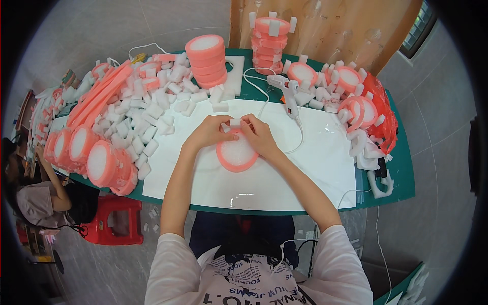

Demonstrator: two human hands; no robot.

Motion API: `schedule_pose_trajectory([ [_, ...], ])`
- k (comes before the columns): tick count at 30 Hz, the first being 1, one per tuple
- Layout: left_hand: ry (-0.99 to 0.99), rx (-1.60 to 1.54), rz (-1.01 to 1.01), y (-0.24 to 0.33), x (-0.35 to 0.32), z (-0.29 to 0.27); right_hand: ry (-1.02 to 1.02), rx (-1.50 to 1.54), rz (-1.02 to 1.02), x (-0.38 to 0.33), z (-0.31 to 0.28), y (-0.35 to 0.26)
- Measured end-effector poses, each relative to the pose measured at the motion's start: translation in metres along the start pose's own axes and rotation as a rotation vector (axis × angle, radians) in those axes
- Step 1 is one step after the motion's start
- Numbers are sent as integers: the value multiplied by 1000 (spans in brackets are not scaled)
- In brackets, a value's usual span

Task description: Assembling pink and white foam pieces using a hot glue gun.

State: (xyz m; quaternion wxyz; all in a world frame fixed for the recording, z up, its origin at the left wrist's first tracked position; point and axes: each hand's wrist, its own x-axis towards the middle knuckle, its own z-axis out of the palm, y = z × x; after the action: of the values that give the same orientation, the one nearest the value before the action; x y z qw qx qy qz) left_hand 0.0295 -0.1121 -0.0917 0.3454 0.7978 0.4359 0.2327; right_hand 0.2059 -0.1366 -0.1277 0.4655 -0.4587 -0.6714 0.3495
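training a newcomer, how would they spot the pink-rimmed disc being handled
On the green table, find the white sheet. Over its middle, touched by the left hand and right hand, is a pale-centred, pink-rimmed disc. Unlike the other pink-rimmed discs, stacked or clustered nearer the table's edges, it sits alone with hands on it.

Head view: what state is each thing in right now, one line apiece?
Left hand: fingers bent at the disc's far rim
Right hand: fingers bent at the same rim
Pink-rimmed foam disc: between the hands, white face up
White glue gun: set down, cord attached; power unclear
Tall pink-rimmed stack: upright
White foam blocks: loosely heaped
Red plastic bag: crumpled
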Motion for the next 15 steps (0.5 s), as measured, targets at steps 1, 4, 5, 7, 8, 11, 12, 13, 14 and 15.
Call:
schedule_pose_trajectory([
  [1,1,18,3,0,0,0,-3,-2,3,0,0,0],
  [4,3,17,12,1,0,0,-3,-17,-6,0,-1,1],
  [5,2,17,12,1,0,0,-3,-17,-6,0,-1,0],
  [7,-3,18,-4,1,0,0,-3,-5,-6,0,0,0],
  [8,-2,18,-4,1,0,0,-3,-5,-6,0,0,-1],
  [11,4,13,-4,1,-1,0,3,-9,-6,0,0,0],
  [12,-2,8,-3,1,0,0,6,-10,-10,0,0,1],
  [13,-8,2,-3,1,0,0,10,-10,-14,0,0,1],
  [14,-8,2,-3,1,0,0,10,-10,-14,0,0,2],
  [15,-9,0,-3,2,0,0,7,-8,-14,0,0,2],
])
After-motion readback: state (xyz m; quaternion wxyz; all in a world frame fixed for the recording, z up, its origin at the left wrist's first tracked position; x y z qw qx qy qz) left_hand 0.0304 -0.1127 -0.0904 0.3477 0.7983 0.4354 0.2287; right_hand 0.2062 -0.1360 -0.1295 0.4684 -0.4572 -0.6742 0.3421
